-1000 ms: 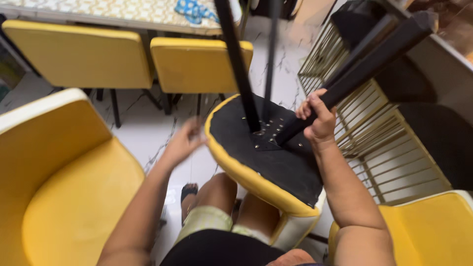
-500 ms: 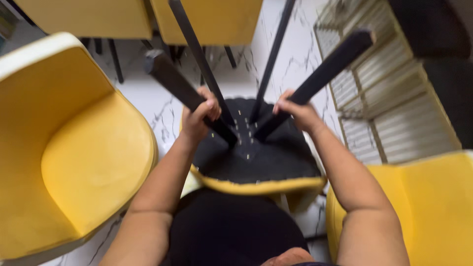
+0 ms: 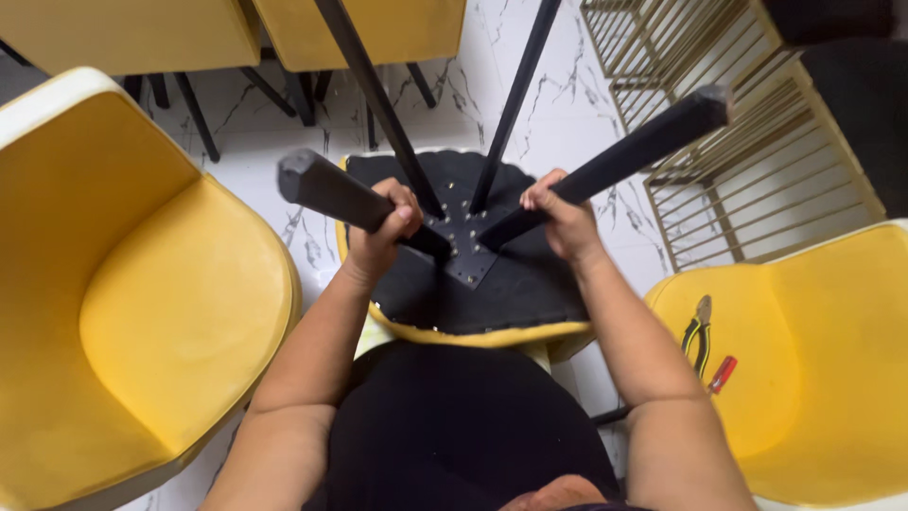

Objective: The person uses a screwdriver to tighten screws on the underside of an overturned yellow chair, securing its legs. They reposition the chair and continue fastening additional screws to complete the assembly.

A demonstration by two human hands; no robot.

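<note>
An upturned yellow chair [image 3: 473, 333] with a black underside rests against my lap, its black legs pointing up. My left hand [image 3: 383, 227] grips the near left leg [image 3: 331, 192] close to the metal bracket [image 3: 463, 248] at the seat's centre. My right hand [image 3: 560, 220] is wrapped around the near right leg [image 3: 634, 147] just above that bracket. Two thinner far legs [image 3: 374, 90] rise toward the top of the view.
A yellow chair [image 3: 123, 303] stands at my left. Another yellow chair [image 3: 813, 378] at my right carries pliers [image 3: 698, 331] and a red-handled tool [image 3: 721, 374]. A gold wire rack [image 3: 719, 142] stands to the right. More yellow chairs [image 3: 369, 33] line the far side, on white marble floor.
My left hand went from hanging open beside the seat to gripping the near left leg. The chair now sits squarely in front of me, and my view has tilted down.
</note>
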